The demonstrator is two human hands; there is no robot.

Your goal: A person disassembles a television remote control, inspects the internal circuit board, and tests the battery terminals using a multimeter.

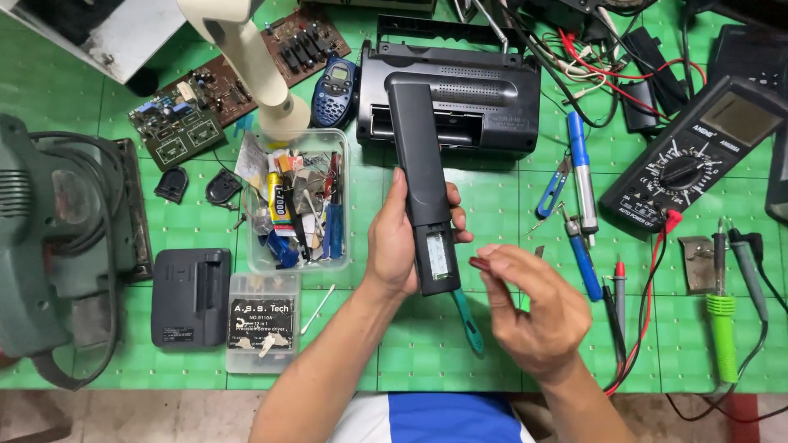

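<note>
Your left hand [396,246] has the long black remote control [424,193] wrapped up, fingers closed round its lower half, holding it back side up over the green cutting mat [492,205]. The remote sits above the middle of the mat, its top end reaching over the black radio [484,90] behind it. The battery bay near the bottom end is already open, cover off, a pale empty-looking recess showing, so I judge the opening part is done. Your right hand [533,308] hovers just beside that bay, fingers loosely curled and pinched, with something small and dark red [479,264] at the fingertips; whether you actually grip it or it only lies against them I cannot tell, nor what it is. What is left, by my reading, is whatever work goes on inside that bay and putting the cover back.

Now the hard parts. The battery cover itself I cannot pick out anywhere. A teal-handled tool [469,321] pokes out below the remote, its tip hidden behind your left hand. The clear plastic tub [297,205] to your left is a jumble; its contents are too tangled to sort. The multimeter [698,156] is partly cut by the right edge, and the green machine [57,246] by the left
</note>
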